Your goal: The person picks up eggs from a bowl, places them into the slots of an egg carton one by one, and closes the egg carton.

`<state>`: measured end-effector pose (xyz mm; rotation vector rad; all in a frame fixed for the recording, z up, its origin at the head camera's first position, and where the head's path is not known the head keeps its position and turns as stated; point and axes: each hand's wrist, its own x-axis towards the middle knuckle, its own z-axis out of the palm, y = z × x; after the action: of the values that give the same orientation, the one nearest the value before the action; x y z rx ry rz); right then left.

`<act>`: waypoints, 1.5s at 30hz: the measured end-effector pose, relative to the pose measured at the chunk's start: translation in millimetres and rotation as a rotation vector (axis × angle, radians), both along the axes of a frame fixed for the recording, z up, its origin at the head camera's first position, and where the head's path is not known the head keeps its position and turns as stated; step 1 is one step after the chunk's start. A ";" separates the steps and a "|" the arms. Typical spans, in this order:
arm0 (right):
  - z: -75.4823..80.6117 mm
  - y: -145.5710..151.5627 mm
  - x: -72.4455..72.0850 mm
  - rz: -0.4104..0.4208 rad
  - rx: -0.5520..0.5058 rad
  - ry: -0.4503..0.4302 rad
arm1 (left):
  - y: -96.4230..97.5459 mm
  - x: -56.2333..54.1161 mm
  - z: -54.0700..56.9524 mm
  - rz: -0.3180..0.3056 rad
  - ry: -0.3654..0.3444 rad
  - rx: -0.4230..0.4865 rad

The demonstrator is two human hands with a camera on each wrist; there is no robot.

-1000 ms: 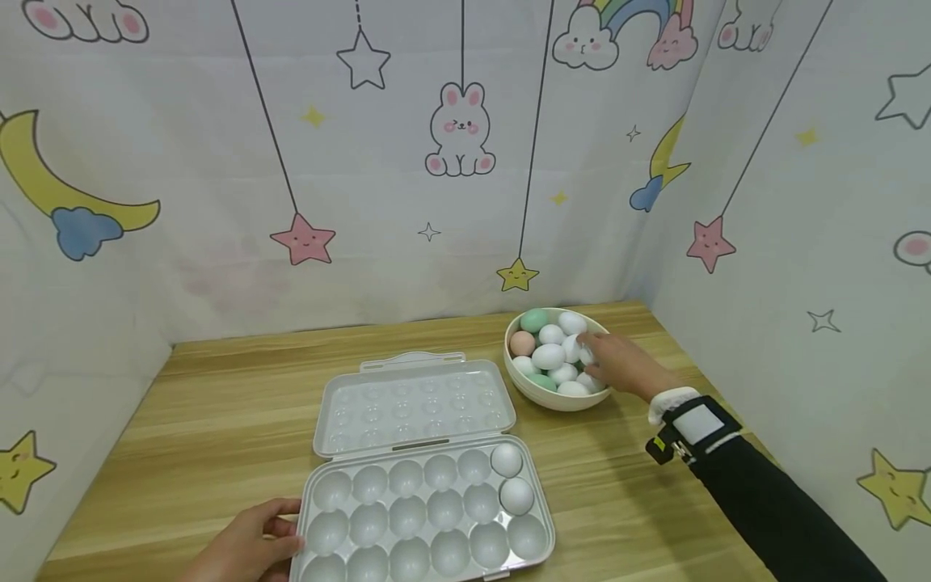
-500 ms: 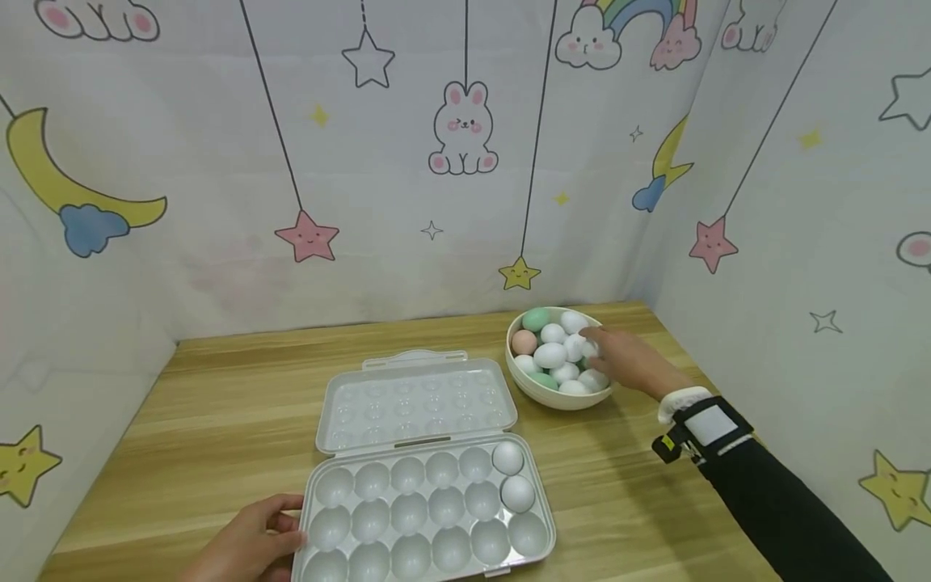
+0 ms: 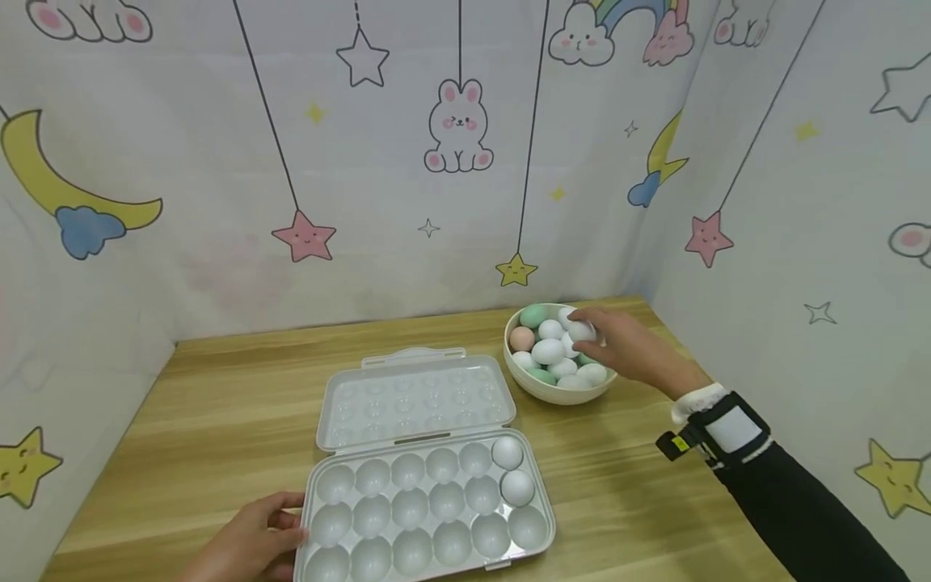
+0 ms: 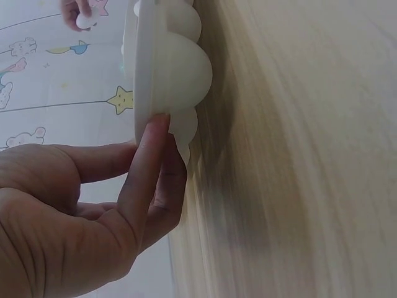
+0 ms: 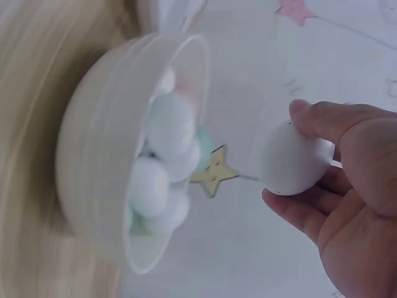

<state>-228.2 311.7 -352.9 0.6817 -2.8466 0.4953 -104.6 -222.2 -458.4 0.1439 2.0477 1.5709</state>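
Observation:
My right hand (image 3: 631, 346) holds a white egg (image 5: 294, 158) between thumb and fingers, lifted above the cream bowl (image 5: 93, 149). Several more eggs fill that bowl, mostly white, with a few green ones and a brownish-pink egg (image 3: 521, 339). At the front, my left hand (image 3: 247, 537) pinches the left rim of the egg tray (image 4: 144, 68), thumb on top and fingers beneath. The tray lies with its lid folded back. Two white eggs fill the back and middle cups of its rightmost column, one of them the middle egg (image 3: 517, 488).
The clear dimpled lid (image 3: 418, 404) lies flat behind the tray, left of the bowl. Both stand on a wood-grain table (image 3: 218, 420). A printed white curtain (image 3: 378, 275) closes off the back and both sides.
My right hand has risen out of the bowl with a white egg in its fingers. The left hand stays at the tray's rim.

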 end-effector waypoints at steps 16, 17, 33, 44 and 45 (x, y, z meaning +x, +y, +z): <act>37.3 -35.0 69.3 0.318 -0.491 -0.058 | -2.5 0.3 -5.0 -0.032 -0.001 0.056; 37.8 -37.0 73.4 0.336 -0.507 -0.061 | -2.6 0.2 -5.0 -0.034 0.006 0.054; -15.0 -59.0 111.3 0.497 -0.518 -0.156 | -5.2 -1.8 -1.9 -0.025 -0.007 0.036; -68.1 -68.8 130.3 0.521 -0.423 -0.235 | -2.8 -0.6 -2.7 -0.036 0.011 0.054; -71.6 -69.5 130.9 0.528 -0.409 -0.222 | -2.3 -0.5 -3.0 -0.036 0.013 0.055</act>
<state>-97.3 242.2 -424.5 1.3572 -2.5889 1.2557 -105.1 -224.5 -461.5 0.2109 2.0014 1.6096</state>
